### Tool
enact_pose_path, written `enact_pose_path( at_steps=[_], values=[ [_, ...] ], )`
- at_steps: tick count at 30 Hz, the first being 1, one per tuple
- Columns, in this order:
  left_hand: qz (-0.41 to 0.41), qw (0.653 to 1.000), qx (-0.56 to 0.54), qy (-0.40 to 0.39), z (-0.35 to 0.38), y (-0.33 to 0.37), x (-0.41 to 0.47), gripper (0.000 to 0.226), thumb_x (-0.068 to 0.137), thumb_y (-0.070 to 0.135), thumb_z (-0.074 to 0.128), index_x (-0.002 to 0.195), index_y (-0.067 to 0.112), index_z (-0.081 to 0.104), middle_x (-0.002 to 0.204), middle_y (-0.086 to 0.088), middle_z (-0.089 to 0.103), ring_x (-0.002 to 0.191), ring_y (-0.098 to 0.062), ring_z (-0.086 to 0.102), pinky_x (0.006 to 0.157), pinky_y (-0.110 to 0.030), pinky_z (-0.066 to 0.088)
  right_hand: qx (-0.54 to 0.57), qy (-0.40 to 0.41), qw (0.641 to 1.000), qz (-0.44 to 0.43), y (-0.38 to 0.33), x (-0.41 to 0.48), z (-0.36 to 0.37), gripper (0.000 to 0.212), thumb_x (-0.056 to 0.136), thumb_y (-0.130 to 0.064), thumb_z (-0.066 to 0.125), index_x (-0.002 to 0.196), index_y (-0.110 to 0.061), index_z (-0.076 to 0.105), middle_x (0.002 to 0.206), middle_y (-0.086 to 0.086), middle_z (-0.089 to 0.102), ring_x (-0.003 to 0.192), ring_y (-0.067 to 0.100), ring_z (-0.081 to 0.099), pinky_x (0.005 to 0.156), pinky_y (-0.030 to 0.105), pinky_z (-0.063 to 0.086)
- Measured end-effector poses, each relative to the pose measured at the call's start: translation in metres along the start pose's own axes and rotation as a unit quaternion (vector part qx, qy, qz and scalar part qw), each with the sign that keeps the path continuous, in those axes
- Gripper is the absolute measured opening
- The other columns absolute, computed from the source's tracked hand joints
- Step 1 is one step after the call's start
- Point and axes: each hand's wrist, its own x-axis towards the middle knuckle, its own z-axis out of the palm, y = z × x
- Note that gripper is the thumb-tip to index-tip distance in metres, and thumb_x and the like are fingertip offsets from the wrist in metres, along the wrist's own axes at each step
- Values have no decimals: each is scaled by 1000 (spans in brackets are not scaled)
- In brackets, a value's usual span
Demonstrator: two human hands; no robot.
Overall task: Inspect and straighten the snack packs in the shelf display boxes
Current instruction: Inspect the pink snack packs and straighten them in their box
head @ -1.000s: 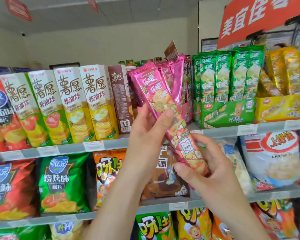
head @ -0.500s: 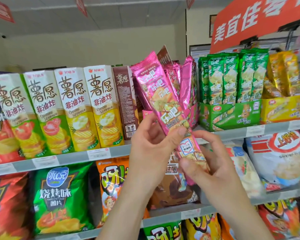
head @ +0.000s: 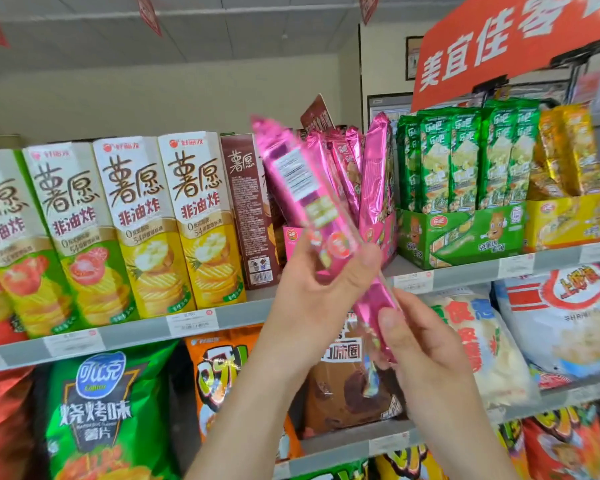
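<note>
Left grip [head: 312,292] clamped pink pack [head: 293,174] mid-length; right grip [head: 426,351] pinched its end below; label above left grip seemingly the back (blurred); best rotated front-out before reseating upright.

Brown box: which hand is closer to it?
Left. The left hand, holding the pack, is just right of the brown box; the right hand is farther right and lower.

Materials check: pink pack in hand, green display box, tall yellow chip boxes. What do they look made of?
Pink pack: likely metallised plastic film, glossy; bright streaky glints, crinkled end.
Green box: seemingly printed cardboard, semi-matt; flat stiff walls, cut front edge.
Chip boxes: probably coated paperboard, slight sheen; sharp folded corners.
</note>
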Motion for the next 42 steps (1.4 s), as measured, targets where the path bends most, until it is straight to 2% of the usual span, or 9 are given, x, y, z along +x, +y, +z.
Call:
enact_pose_path(
  at_steps=[4,7,12,17,20,24,33,37,42],
  values=[
    [17,999,4,51,-3,-2,3,49,69,25,78,112,10,59,93,3,75,89,-12,72,76,-24,57,-193,93,969,-119,8,-2,1,40,70,-53,73,108,-48,62,100,-14,65,88,5,65,71,12,50],
    [3,997,-38,64,-6,-4,6,58,67,17,79,120,13,55,97,-3,76,90,-19,73,76,-32,59,-274,112,938,-180,10,-1,1,42,73,-49,73,112,-40,58,102,-15,57,93,9,59,74,8,43],
    [-5,997,-77,31,-13,-3,11,56,75,10,75,127,13,53,103,-11,72,97,-30,69,81,-42,58,-137,40,983,-114,4,0,0,41,77,-63,68,110,-42,55,104,-5,63,86,20,67,69,31,56],
    [-11,986,-166,-29,-18,0,16,53,82,-2,57,134,-1,45,115,-21,66,106,-37,64,86,-42,56,3,3,1000,-6,-4,7,-2,32,81,-50,69,111,-41,59,106,-1,74,89,23,74,73,29,60],
    [-23,983,-175,-40,-16,2,18,46,86,1,56,131,3,50,123,-24,63,114,-41,60,92,-48,52,-10,7,1000,-24,-1,8,-2,34,81,-38,75,113,-35,66,111,-3,73,99,17,71,81,31,59],
    [-11,994,-96,48,-13,8,25,23,92,23,58,111,11,64,103,-10,71,88,-22,65,80,-39,55,-26,20,998,-44,2,2,0,28,70,-26,77,96,-32,67,100,-3,73,94,11,69,77,16,53],
    [-18,976,-189,108,-18,13,37,31,102,24,43,110,3,63,99,-16,71,87,-26,67,90,-48,53,-1,16,999,-42,1,-2,-4,30,57,-18,91,66,-24,63,80,7,75,72,14,71,61,18,54],
    [-26,962,-252,100,-21,9,41,36,102,27,43,97,6,72,95,-14,70,85,-25,67,91,-45,53,-48,31,994,-95,1,-2,-4,19,62,-35,82,74,-27,70,80,8,71,69,18,69,63,23,55],
    [-34,960,-269,75,-25,8,43,40,102,28,42,95,8,75,97,-13,70,87,-24,67,95,-45,51,-140,23,973,-184,-3,0,-7,12,77,-28,74,85,-36,72,83,-12,69,75,9,66,65,13,50]
  ],
)
